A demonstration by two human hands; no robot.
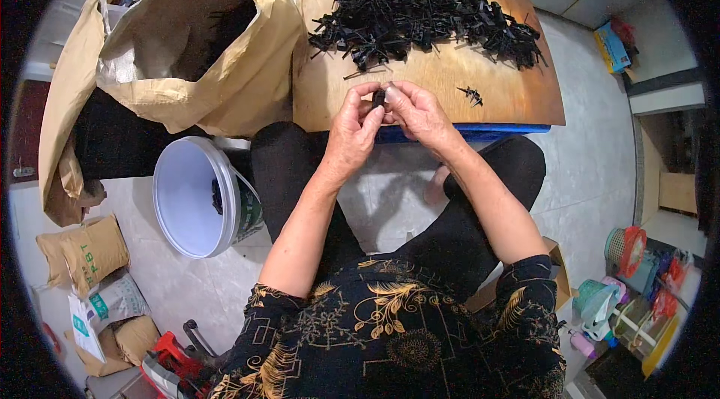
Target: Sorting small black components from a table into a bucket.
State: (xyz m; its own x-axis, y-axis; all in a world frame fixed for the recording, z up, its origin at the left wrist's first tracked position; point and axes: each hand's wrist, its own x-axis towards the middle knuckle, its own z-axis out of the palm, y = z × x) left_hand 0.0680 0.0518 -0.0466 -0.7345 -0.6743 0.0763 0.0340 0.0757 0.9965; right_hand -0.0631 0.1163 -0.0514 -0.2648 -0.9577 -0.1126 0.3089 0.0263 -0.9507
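Note:
Between my two hands, over the near edge of the wooden board, is a small black plastic part. My left hand is closed round it, thumb against its side. The fingertips of my right hand pinch at its upper end, and they hide much of its shape. Beyond my hands a large heap of black plastic parts with thin stems covers the far side of the board. One small black spiky piece lies apart, to the right of my hands.
A big open paper sack with dark contents stands left of the board. In front of it is a white bucket holding a few black pieces. Brown bags lie at the left, baskets and bright plastic things at the right.

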